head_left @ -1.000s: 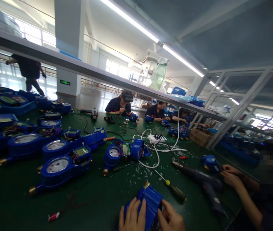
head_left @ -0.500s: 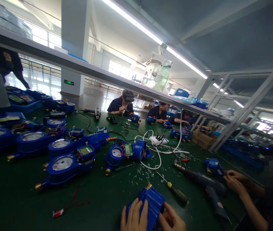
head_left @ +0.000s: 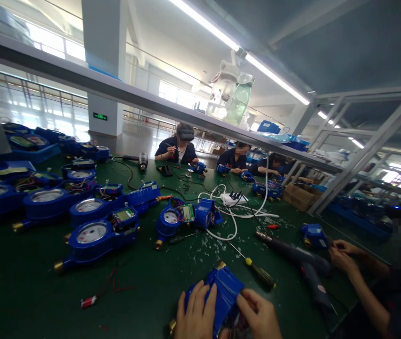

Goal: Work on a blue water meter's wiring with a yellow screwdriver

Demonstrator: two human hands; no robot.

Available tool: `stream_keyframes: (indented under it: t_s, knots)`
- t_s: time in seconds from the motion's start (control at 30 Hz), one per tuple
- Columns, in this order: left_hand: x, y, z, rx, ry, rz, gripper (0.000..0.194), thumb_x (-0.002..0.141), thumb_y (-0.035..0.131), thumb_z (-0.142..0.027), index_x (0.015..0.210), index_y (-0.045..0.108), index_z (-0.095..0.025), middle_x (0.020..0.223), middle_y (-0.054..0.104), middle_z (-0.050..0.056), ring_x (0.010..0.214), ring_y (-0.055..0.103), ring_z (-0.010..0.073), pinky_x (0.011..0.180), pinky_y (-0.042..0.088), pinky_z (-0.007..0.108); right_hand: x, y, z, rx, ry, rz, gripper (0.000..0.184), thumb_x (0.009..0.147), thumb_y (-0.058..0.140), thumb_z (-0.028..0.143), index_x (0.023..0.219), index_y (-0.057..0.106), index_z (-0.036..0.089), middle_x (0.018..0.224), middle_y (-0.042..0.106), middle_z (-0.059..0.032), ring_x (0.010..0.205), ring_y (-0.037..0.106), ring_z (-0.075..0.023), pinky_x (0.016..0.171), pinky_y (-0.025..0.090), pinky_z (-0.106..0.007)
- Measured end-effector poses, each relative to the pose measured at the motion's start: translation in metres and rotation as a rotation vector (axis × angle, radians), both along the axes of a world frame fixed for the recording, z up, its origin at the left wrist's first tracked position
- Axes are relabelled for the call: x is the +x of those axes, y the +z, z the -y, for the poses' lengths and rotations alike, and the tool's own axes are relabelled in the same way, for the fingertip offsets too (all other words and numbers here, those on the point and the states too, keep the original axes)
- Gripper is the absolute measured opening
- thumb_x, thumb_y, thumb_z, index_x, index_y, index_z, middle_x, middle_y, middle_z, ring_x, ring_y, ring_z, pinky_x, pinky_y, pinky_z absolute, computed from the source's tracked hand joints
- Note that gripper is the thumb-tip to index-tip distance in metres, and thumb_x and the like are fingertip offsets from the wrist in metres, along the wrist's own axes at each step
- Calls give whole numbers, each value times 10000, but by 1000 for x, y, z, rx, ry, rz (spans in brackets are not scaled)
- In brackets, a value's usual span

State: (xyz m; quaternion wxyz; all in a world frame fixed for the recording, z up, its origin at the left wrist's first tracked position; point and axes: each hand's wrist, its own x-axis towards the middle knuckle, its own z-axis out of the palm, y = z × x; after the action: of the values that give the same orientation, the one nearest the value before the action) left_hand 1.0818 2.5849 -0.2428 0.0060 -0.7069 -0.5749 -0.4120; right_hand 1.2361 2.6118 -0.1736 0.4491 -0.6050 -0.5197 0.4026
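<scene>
A blue water meter [head_left: 226,289] with brass ends lies low in the view, close in front of me. Over its left side spread the fingers of my left hand [head_left: 195,313], gripping the body. My right hand [head_left: 258,313] holds the meter's right edge, thumb and fingers bent against it. Some thin wires show beneath that hand, partly hidden by it. Just beyond is a screwdriver [head_left: 260,273] with a yellow and black handle. To the left lies a small red and white battery [head_left: 88,302] with red leads.
Several blue meters [head_left: 89,235] with dials and small displays fill the left side. A heat gun [head_left: 299,256] lies at right, beside a co-worker's hands [head_left: 343,254]. A white power strip [head_left: 234,198] and cables lie mid-table, under a shelf [head_left: 143,101].
My view has shifted slightly. Both hands stay on the meter, and more of its brass end and the wires shows. The walking person at far left is mostly out of view.
</scene>
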Motion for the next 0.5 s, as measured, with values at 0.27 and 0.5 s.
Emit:
stream_keyframes:
  t_s: [0.27, 0.5]
  knots:
    - [-13, 26, -3, -70, -63, -14, 540, 886, 530, -289, 1412, 440, -203, 1340, 578, 136, 1249, 513, 341, 1002, 402, 589, 41, 26, 43, -198, -31, -488, 419, 720, 757, 545, 836, 651, 157, 755, 671, -44, 619, 606, -138, 573, 499, -248]
    - [-18, 50, -23, -56, -127, 44, 480, 902, 536, -262, 1376, 484, -206, 1427, 489, 150, 1357, 398, 350, 1078, 319, 653, 33, 20, 66, -179, 115, -730, 448, 688, 825, 445, 1021, 645, 205, 912, 674, -49, 681, 598, -130, 597, 499, -247]
